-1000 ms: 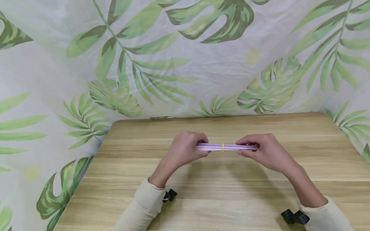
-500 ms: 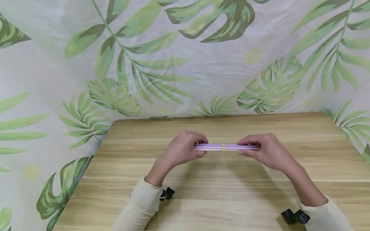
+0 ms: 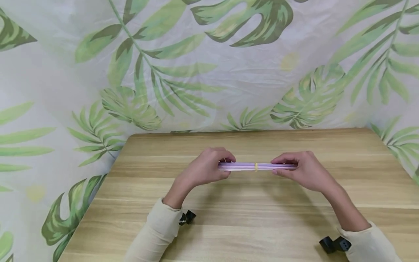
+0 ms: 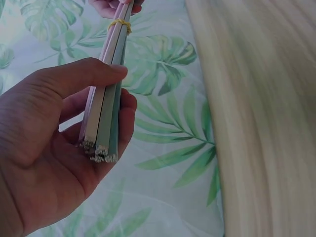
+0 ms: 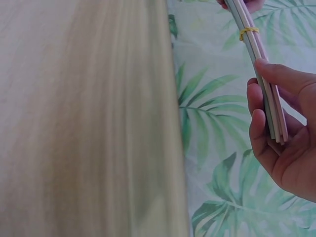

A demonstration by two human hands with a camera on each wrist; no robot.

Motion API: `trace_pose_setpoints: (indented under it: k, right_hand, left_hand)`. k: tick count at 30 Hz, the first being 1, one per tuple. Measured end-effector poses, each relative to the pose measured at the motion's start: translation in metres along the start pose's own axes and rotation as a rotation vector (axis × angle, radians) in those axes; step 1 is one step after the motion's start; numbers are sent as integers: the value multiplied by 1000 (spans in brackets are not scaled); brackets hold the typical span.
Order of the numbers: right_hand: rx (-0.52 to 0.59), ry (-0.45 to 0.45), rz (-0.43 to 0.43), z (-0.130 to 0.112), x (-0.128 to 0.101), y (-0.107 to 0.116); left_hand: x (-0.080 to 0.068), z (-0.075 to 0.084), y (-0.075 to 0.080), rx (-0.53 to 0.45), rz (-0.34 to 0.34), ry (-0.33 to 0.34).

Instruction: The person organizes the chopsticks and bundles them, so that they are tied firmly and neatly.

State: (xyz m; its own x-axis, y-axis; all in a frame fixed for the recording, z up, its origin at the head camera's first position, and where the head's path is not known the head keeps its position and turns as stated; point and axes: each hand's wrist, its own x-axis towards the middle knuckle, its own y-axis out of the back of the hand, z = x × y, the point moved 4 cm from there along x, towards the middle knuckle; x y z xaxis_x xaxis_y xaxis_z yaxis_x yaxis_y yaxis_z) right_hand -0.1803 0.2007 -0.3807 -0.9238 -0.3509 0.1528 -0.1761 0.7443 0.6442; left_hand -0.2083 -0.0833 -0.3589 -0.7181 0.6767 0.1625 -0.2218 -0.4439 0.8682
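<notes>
A slim bundle of long thin strips, lilac and white in the head view, is held level above the table by both hands. A yellow elastic band wraps its middle. My left hand pinches the left end between thumb and fingers. At the other end, the thumb and fingers of my right hand grip it. Pink, cream and grey-green strips show in the left wrist view, their rough cut ends lying over the palm. In the right wrist view, the strips' ends sit inside the curled fingers.
A wood-grain table lies beneath the hands. Behind it and at its sides hangs a pale leaf-print cloth. A black wrist device sits at the left cuff, with another black device at the right cuff.
My left hand has slid slightly left along the bundle, so more of it shows between the hands. The band and my right hand have shifted a little to the right.
</notes>
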Motion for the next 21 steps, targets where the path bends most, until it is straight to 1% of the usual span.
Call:
trace_pose_setpoints:
  k: [3,5,11,13,17,21]
  right_hand:
    - [12,-8,-18,4,3,-3]
    - [14,0,-28,5,5,-5]
    - [-7,47,-37,4,11,-7]
    - [-14,42,-50,5,12,-7]
    - [-27,29,-73,11,11,-10]
    - [-26,33,-75,18,10,-15]
  left_hand:
    - [-1,-5,0,-8,7,2]
    - [-3,-9,0,-21,12,15]
    - [-8,-25,-2,-103,11,34]
    - [-10,-30,-3,-116,9,33]
    - [-15,-39,-8,-95,12,36]
    - [-17,-45,-16,-91,2,47]
